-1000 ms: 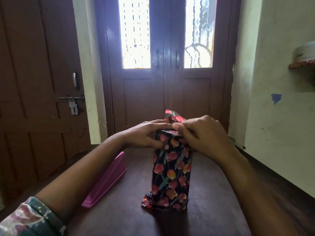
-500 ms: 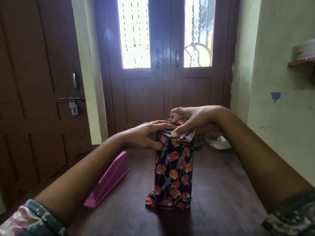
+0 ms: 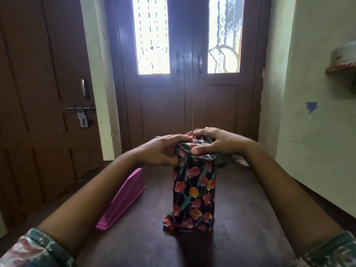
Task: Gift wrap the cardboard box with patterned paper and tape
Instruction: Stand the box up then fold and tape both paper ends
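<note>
A tall box wrapped in dark paper with red and orange tulips (image 3: 193, 191) stands upright in the middle of the dark wooden table (image 3: 240, 218). My left hand (image 3: 159, 151) grips its top left side, fingers laid over the top edge and thumb on the near face. My right hand (image 3: 215, 143) lies over the top from the right, fingers curled on the crumpled paper flaps and thumb pressing the near top edge. Loose paper bunches at the box's foot. No tape is clearly visible.
A pink wedge-shaped plastic case (image 3: 123, 199) lies on the table to the left of the box. Behind my right hand sit a dark round object and some pale scraps (image 3: 238, 159), mostly hidden. Brown doors stand beyond the table; a wall is on the right.
My right hand has shifted from pinching the raised flap to lying flatter over the box top, pressing the paper down. The left hand has kept its hold.
</note>
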